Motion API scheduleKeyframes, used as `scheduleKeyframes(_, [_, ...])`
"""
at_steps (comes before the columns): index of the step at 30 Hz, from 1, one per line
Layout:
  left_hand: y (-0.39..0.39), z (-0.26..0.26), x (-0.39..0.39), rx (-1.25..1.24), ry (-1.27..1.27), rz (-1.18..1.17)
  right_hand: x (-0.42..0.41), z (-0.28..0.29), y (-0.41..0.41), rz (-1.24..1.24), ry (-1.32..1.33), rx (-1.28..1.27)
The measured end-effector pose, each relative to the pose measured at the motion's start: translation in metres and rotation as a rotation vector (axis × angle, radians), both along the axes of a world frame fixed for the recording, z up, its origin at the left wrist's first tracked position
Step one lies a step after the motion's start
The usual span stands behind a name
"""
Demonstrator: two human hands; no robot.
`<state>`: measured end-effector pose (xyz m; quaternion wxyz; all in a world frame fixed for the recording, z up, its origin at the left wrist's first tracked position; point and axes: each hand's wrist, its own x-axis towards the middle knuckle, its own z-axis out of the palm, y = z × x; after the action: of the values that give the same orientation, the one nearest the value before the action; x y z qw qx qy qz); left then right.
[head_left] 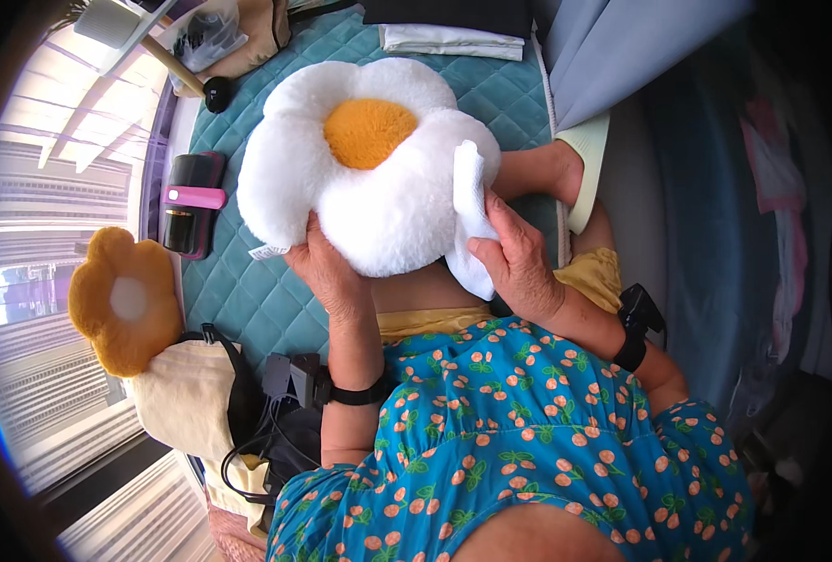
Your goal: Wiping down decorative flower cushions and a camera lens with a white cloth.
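Observation:
A white plush flower-shaped cushion (388,225) with a fuzzy orange-yellow centre (370,133) rests over my lap and the quilted pad. Its lower left edge is gripped by my left hand (331,274), the thumb on top of a petal and the fingers hidden beneath. A small white label (268,252) with writing sticks out beside that hand. In my right hand (517,260) is a folded white textured cloth (468,179), pinched between thumb and fingers. The cloth lies against the cushion's right petal, and its lower end hangs down.
A teal quilted pad (268,309) lies under everything. On the left are a black-and-pink device (193,204) and a yellow flower cushion (128,302) by the window. Folded white fabric (458,42) sits at the back. A grey curtain (633,56) hangs right; cables (247,449) run near my left elbow.

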<state>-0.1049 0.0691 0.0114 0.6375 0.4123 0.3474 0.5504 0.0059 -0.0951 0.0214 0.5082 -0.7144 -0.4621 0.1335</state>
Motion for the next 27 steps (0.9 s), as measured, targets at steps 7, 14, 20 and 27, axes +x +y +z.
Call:
scheduleKeyframes(7, [-0.001,-0.011,-0.013,0.011,-0.035,-0.036,0.013,0.019,0.013,-0.018,0.007,0.049])
scheduleKeyframes(14, [0.007,-0.027,-0.012,0.101,0.105,0.028,0.012,0.05,0.019,0.066,-0.351,0.175])
scheduleKeyframes(20, [0.01,-0.032,-0.009,0.167,0.157,0.168,-0.022,0.054,0.051,0.36,-0.688,0.078])
scheduleKeyframes(27, [0.01,-0.009,-0.013,-0.104,-0.073,-0.019,-0.011,0.026,0.03,0.521,-0.877,0.112])
